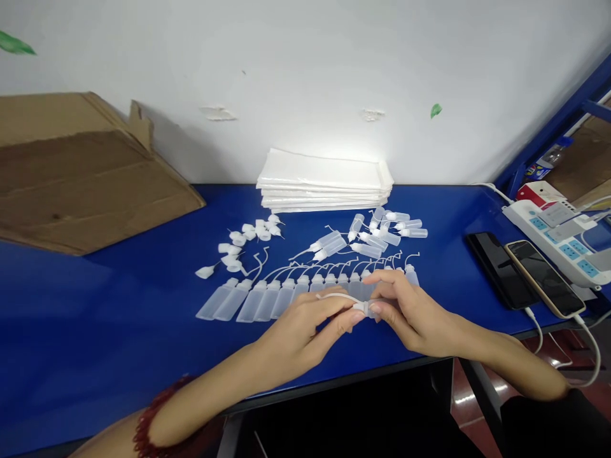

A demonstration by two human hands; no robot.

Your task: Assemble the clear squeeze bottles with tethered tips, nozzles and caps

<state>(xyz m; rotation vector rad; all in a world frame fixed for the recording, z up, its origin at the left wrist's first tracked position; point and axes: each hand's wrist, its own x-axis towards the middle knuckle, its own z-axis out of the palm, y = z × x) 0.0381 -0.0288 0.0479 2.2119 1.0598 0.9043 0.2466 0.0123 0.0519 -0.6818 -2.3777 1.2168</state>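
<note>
Near the table's front edge, both hands meet on one small plastic squeeze bottle [366,308]. My left hand [317,324] is closed, thumb and fingers pinching its white cap end, from which a thin tube curves left. My right hand [415,312] grips the translucent body, most of which its fingers hide. Just beyond lies a row of similar bottles [258,300], several with bent thin tubes; part of the row is behind my hands. To the left, two bottles [229,299] have no visible cap of their own on top. Loose white caps [233,249] form a cluster behind them.
More capped bottles [375,238] lie in a loose group farther back. A stack of white plastic packets [324,181] rests against the wall. A cardboard box [86,178] stands at left. At right are two phones [544,277] with cables and a white power strip [558,238].
</note>
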